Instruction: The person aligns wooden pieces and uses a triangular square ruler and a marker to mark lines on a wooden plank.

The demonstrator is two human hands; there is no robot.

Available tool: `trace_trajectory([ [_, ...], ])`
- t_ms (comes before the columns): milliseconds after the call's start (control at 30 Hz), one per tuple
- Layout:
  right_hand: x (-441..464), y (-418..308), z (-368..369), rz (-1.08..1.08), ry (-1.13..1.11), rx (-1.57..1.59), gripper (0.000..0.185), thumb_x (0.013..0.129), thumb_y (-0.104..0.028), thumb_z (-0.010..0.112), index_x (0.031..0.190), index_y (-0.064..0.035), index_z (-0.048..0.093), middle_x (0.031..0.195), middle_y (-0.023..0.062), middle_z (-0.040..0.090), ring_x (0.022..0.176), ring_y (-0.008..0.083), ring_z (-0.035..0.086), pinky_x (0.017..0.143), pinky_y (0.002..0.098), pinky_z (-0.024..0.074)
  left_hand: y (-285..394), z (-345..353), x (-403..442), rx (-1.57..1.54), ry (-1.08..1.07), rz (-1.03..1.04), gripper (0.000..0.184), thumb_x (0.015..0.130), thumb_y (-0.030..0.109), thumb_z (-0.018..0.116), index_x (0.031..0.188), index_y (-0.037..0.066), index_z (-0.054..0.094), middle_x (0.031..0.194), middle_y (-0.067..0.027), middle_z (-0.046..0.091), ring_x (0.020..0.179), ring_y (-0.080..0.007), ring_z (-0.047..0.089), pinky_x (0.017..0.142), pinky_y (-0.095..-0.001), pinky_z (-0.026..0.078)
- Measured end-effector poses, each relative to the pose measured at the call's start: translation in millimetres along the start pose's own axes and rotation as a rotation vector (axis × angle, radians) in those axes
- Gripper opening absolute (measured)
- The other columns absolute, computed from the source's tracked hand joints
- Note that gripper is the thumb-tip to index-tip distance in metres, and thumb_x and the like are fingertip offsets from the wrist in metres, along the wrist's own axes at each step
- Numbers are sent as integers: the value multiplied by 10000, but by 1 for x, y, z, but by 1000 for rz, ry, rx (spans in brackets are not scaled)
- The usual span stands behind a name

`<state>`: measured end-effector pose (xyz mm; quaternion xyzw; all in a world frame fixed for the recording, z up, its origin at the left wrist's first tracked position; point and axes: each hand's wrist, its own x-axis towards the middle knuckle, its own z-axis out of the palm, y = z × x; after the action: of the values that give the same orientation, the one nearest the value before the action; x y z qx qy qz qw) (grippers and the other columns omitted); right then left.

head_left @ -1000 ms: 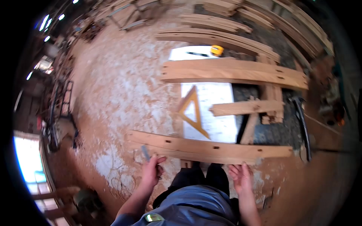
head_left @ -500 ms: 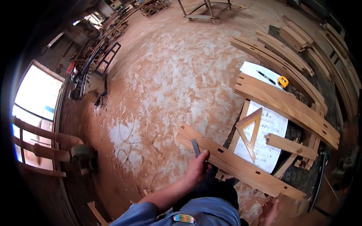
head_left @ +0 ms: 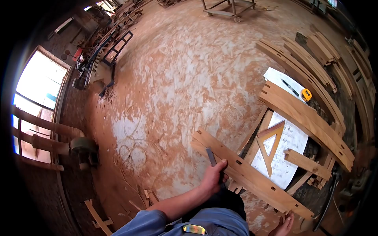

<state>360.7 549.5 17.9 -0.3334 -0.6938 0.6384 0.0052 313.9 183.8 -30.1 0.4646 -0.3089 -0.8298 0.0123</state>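
My left hand (head_left: 215, 176) is closed at the near edge of a long wooden board (head_left: 256, 177) with several rectangular mortises cut in it. A flat grey metal bar (head_left: 211, 156) sticks out of this grip over the board, its lower end hidden by my fingers. At the board's right part, my right hand (head_left: 282, 226) is below the near edge, fingers stretched out and fingertips close to the wood. Whether they touch it I cannot tell. Beyond the board, a wooden set square (head_left: 271, 146) lies on a paper sheet with handwriting (head_left: 281, 175).
A wider mortised board (head_left: 307, 124) spans the work surface behind the set square. Past it are a pen (head_left: 289, 87), a yellow tape measure (head_left: 306, 94) and stacked boards (head_left: 303, 72). A short notched piece (head_left: 307, 163) lies right. A wheeled cart (head_left: 228, 10) stands far off.
The whole view has shifted, so the boards, papers and tools sit slightly farther right and lower. Both hands keep nearly the same places along the board.
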Motion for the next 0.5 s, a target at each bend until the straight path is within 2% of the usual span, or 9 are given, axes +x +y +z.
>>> trace_trajectory([
  [233,-1,-8,3,18,10,-100,479,1077,-217,560,1463,59,496,1469,221,567,1319,334,590,1060,450,497,3,2,-3,35,-13,-2,244,996,314,668,969,73,682,724,-41,675,546,-150,589,482,-281,433],
  [500,-5,-24,18,57,44,-105,443,1060,-247,568,1414,18,551,1435,165,598,1299,278,607,956,402,537,7,7,-8,10,-17,-19,241,999,299,666,960,62,687,716,-48,678,530,-145,584,469,-279,440],
])
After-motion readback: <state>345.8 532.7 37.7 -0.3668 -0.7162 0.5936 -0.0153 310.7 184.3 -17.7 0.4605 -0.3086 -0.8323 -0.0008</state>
